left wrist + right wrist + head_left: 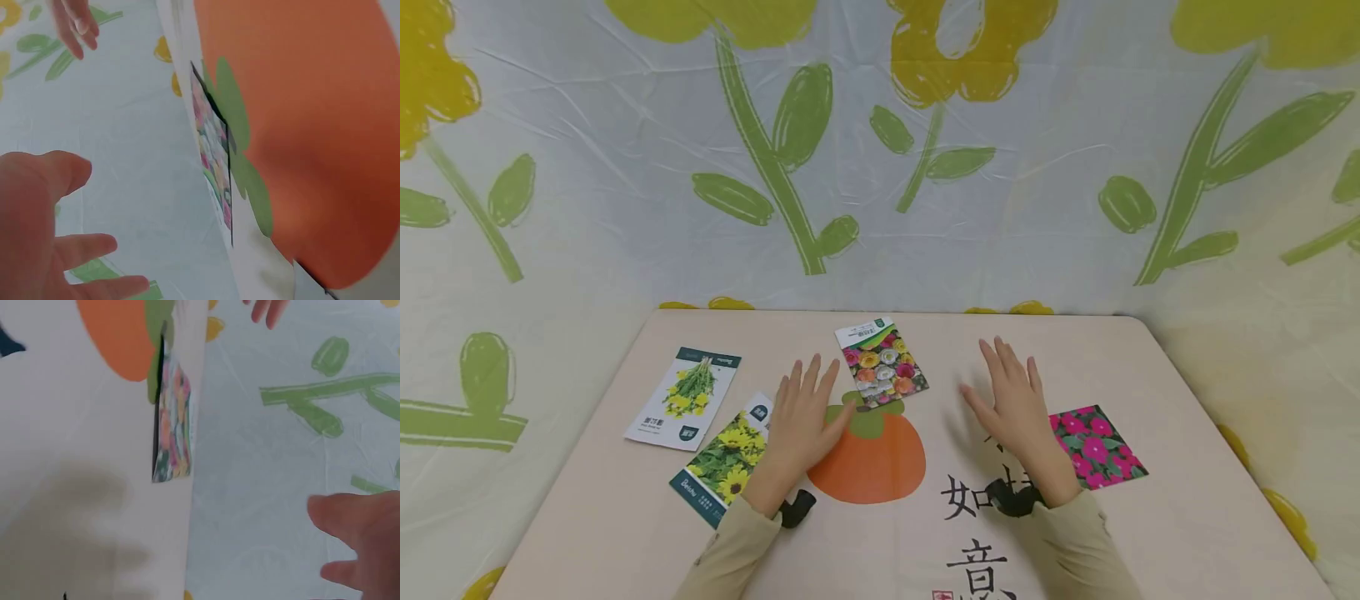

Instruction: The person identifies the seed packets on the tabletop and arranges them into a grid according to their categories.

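Note:
Both hands hover over the table with fingers spread, holding nothing. My left hand (805,421) is above the printed persimmon, its fingers overlapping the edge of a seed packet with yellow daisies (730,458) in the head view. My right hand (1015,408) is nearest to a packet of pink flowers (1099,447), which the wrist partly hides. Between the hands, farther back, lies a packet of mixed-colour flowers (883,364), seen edge-on in the left wrist view (212,147) and the right wrist view. A white packet with a bunch of yellow flowers (685,398) lies at the left.
The pale tablecloth (872,558) carries a printed orange persimmon (880,467) and black brush characters (977,562). Behind the table's far edge hangs a light curtain (1037,225) with yellow flowers and green stems, which also encloses both sides.

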Tool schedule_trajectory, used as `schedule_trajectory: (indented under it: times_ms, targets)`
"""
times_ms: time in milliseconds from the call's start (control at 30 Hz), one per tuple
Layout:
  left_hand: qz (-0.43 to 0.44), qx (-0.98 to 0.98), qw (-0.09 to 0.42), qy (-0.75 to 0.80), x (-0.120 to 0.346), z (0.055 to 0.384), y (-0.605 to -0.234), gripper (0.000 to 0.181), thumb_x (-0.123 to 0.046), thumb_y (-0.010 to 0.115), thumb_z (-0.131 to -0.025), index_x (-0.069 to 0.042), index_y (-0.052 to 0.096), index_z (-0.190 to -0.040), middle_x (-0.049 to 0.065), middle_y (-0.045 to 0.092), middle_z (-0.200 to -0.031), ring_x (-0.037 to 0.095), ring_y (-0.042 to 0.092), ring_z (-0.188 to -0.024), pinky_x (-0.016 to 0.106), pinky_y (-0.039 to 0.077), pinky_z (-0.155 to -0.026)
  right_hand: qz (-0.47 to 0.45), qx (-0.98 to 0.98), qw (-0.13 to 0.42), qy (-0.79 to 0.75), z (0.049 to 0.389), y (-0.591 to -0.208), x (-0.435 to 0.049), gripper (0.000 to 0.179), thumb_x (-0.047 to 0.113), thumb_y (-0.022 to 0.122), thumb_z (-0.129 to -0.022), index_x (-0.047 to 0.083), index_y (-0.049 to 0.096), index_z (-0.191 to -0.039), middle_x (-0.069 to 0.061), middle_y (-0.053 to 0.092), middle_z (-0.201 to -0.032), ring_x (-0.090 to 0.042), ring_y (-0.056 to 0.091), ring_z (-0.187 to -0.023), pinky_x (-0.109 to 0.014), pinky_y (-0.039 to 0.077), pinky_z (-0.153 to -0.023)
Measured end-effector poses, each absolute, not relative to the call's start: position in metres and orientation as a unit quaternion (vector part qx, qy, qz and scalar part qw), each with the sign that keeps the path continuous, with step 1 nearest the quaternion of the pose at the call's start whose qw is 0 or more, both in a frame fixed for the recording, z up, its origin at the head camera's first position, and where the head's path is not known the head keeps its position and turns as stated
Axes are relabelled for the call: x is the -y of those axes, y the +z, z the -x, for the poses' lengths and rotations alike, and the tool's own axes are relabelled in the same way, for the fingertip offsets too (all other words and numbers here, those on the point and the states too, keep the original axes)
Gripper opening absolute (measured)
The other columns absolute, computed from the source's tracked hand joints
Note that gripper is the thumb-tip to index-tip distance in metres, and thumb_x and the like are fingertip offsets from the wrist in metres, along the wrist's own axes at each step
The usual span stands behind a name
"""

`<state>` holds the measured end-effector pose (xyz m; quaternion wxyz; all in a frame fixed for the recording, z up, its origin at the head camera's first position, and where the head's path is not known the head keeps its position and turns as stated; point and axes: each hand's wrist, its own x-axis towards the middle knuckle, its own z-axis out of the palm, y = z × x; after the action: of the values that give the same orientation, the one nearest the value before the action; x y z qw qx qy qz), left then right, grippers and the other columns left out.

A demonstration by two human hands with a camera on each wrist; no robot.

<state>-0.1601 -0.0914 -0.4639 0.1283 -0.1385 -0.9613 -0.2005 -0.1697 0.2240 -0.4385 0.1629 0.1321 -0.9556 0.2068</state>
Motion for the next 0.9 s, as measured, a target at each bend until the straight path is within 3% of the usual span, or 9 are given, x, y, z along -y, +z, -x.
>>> schedule_trajectory:
  times_ms: [200,333,567,733,800,833,900]
  targets:
    - [0.164,0.925,0.193,-0.284,0.085,0.17,-0.459,0.054,-0.036,0.057,-0.097,-0.005,0.053,-0.142,0.02,0.05,-0.146,0.043,0.042,-0.136,0.061,0.036,-0.108,-0.128,0.916,0.25,0.288,0.182,-0.436,-0.214,0.061,0.02,0.067,-0.092,-0.004,0.045,-0.144,-0.028,0.046,-0.145,-0.044,0.042,-0.134,-0.063,0.018,-0.115]
    - [0.163,0.902,0.214,-0.339,0.08,0.18,-0.46,0.046,-0.029,0.057,-0.098,-0.003,0.059,-0.135,0.019,0.056,-0.139,0.041,0.048,-0.131,0.062,0.041,-0.102,-0.127,0.89,0.275,0.34,0.19,-0.435,-0.207,0.055,0.016,0.066,-0.093,-0.003,0.048,-0.142,-0.024,0.05,-0.142,-0.042,0.045,-0.132,-0.061,0.023,-0.114]
    - [0.155,0.872,0.131,-0.445,0.069,0.201,-0.465,0.041,-0.017,0.049,-0.103,-0.004,0.054,-0.141,0.018,0.048,-0.147,0.037,0.041,-0.138,0.059,0.033,-0.11,-0.085,0.875,0.233,0.416,0.203,-0.439,-0.191,0.054,0.017,0.062,-0.096,0.001,0.045,-0.145,-0.019,0.047,-0.147,-0.036,0.043,-0.136,-0.056,0.034,-0.11]
    - [0.145,0.854,0.096,-0.49,0.06,0.222,-0.473,0.041,-0.011,0.046,-0.103,-0.003,0.05,-0.143,0.019,0.043,-0.151,0.035,0.041,-0.138,0.053,0.032,-0.113,-0.061,0.862,0.205,0.46,0.215,-0.447,-0.176,0.052,0.016,0.06,-0.098,0.002,0.044,-0.146,-0.019,0.045,-0.149,-0.037,0.043,-0.135,-0.056,0.034,-0.111]
    - [0.131,0.848,0.085,-0.506,0.057,0.23,-0.476,0.041,-0.011,0.046,-0.104,-0.005,0.05,-0.145,0.017,0.043,-0.151,0.028,0.062,-0.112,0.046,0.05,-0.097,-0.058,0.857,0.2,0.472,0.219,-0.452,-0.17,0.051,0.015,0.059,-0.098,0.003,0.045,-0.146,-0.019,0.045,-0.149,-0.036,0.043,-0.136,-0.055,0.034,-0.111]
    - [0.122,0.844,0.084,-0.515,0.055,0.233,-0.477,0.042,-0.011,0.046,-0.104,-0.006,0.05,-0.145,0.017,0.044,-0.151,0.025,0.066,-0.093,0.044,0.054,-0.084,-0.058,0.854,0.198,0.477,0.221,-0.454,-0.168,0.051,0.015,0.059,-0.098,0.002,0.045,-0.146,-0.019,0.046,-0.148,-0.036,0.043,-0.136,-0.054,0.034,-0.111]
    - [0.106,0.833,0.083,-0.537,0.053,0.239,-0.479,0.042,-0.012,0.046,-0.104,-0.006,0.049,-0.145,0.017,0.044,-0.151,0.025,0.066,-0.095,0.044,0.054,-0.085,-0.057,0.849,0.19,0.489,0.224,-0.459,-0.163,0.05,0.016,0.059,-0.099,0.002,0.045,-0.146,-0.018,0.046,-0.148,-0.036,0.043,-0.136,-0.053,0.034,-0.111]
